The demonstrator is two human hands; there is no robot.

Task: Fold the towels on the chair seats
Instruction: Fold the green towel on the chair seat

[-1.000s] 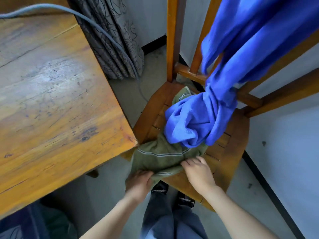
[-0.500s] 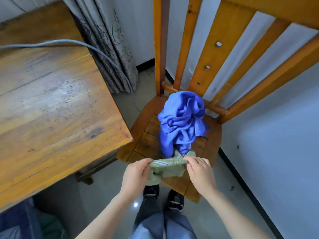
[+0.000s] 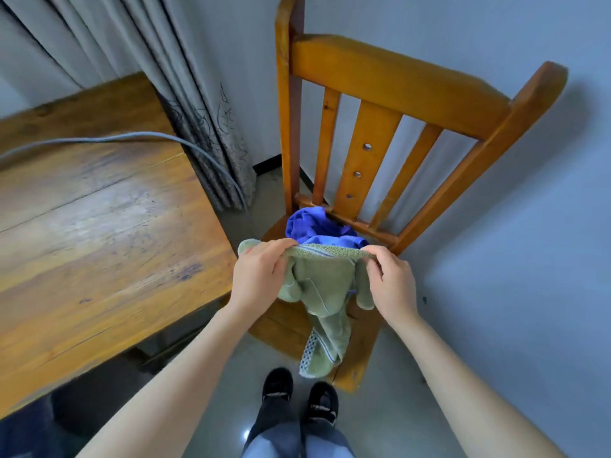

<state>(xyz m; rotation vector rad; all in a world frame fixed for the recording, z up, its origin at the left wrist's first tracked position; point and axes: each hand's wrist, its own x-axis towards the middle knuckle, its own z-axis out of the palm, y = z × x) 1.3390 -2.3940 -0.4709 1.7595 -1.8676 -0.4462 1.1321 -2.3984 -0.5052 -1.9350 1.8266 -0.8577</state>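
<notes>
Change: the green towel (image 3: 325,292) is now lifted from the chair seat (image 3: 281,328) and hangs before its front edge, its top hem pinched by left hand (image 3: 258,276) and right hand (image 3: 391,285). The blue towel (image 3: 314,226) stays bunched at the back edge. Folding can begin, I think.

Both bare arms reaching toward 12 o'clock, left hand (image 3: 259,276) pinching the green towel (image 3: 325,292) at its 9 o'clock end, right hand (image 3: 391,282) pinching its 3 o'clock end, fingers curling over
</notes>
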